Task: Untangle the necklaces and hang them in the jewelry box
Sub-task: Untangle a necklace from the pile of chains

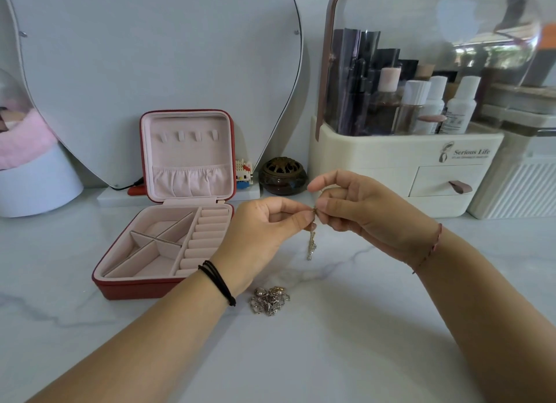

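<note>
Head view. A thin silver-toned necklace chain (311, 243) hangs above the white marble-patterned tabletop (346, 351), pinched at its upper end between both hands. The left hand (264, 231) grips the chain with thumb and curled fingers from the left. The right hand (361, 213) pinches the same spot from the right, its index finger raised above the pinch. The free length of chain drops straight down between the hands, its lower end bunched and clear of the tabletop.

A tangled heap of silver and gold-toned necklaces (268, 301) lies on the tabletop below the left hand, just beside the left wrist.

Left of the hands stands the square red jewelry box (135, 290), open, with pale pink lining. Its upright lid carries a row of four small hooks (188, 135), all bare, above a gathered fabric pocket (189, 177). The base holds divided compartments and a column of ring rolls.

Black hair ties (217, 282) circle the left wrist; a red string bracelet (434, 246) circles the right wrist.

Behind the box stands a large heart-shaped mirror (150, 56). A small block-built toy figure (243, 174) and a round brown lidded pot (282, 176) sit to the right of the box lid. At the right rear stands a cream cosmetics organizer (376, 159) with a clear domed cover, holding bottles.
</note>
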The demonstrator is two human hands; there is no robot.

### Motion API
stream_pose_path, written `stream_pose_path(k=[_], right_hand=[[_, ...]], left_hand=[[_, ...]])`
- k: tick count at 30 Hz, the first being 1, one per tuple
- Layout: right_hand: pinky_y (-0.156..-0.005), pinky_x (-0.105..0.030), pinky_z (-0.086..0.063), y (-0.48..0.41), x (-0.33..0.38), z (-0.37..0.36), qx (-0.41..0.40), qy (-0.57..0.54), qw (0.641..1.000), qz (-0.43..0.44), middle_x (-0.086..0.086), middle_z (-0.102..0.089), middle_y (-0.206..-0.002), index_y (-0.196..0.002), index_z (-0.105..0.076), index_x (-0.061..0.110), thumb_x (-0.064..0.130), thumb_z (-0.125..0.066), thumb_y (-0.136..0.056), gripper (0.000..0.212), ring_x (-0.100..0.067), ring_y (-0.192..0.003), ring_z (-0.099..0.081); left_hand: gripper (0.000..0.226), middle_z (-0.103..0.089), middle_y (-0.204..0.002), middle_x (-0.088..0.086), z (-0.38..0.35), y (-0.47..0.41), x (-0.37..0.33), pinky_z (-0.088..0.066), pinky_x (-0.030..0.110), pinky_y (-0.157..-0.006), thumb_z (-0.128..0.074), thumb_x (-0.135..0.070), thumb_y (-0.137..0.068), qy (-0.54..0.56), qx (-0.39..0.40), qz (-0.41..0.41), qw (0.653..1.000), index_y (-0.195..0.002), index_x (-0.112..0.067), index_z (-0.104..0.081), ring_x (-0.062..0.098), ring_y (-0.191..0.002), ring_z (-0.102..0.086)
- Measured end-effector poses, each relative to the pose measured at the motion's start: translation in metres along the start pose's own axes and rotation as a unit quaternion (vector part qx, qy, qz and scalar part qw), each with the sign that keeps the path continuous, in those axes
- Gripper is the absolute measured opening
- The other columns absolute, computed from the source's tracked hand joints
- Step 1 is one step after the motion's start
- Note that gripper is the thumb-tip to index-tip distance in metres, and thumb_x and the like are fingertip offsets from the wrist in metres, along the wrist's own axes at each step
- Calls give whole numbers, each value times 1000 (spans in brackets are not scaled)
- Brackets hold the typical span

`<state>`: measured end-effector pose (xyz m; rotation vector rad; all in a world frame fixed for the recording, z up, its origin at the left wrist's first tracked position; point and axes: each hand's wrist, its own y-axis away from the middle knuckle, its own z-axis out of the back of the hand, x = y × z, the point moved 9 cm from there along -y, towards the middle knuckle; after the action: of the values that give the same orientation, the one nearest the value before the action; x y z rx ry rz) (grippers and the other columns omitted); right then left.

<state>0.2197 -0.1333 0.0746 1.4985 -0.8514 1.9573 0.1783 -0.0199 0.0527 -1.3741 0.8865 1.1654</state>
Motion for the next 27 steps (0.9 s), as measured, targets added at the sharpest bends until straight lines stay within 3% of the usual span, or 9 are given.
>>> stream_pose_path(k=[9, 19, 27], right_hand=[[-52, -18, -32, -1, -8, -1, -1, 51, 999, -18, 3, -46, -61, -105, -63, 2, 3, -50, -95, 17, -8, -56, -36], [-55, -16, -38, 0, -12, 7, -43, 154, 986, -43, 19, -46, -45, -89, -71, 10, 17, -70, -83, 9, 0, -50, -39], [-49, -9, -35, 2, -3, 8, -87, 168, 981, -36, 17, -49, -49, -78, -73, 14, 16, -72, -81, 4, 0, -50, -39]], left_hand=[[3, -71, -72, -2, 0, -1, 1, -46, 9, -71, -66, -10, -83, -16, 16, 4, 1000, -84, -10, -69, 2, -71, -65], [7, -68, -68, -9, 0, -4, 3, -44, 7, -70, -61, -15, -88, -67, 16, -8, 998, -88, -15, -68, -5, -68, -62], [11, -68, -66, -12, 2, -7, 3, -47, 20, -80, -60, -25, -88, -119, 20, -27, 992, -81, -20, -67, 0, -71, -61]])
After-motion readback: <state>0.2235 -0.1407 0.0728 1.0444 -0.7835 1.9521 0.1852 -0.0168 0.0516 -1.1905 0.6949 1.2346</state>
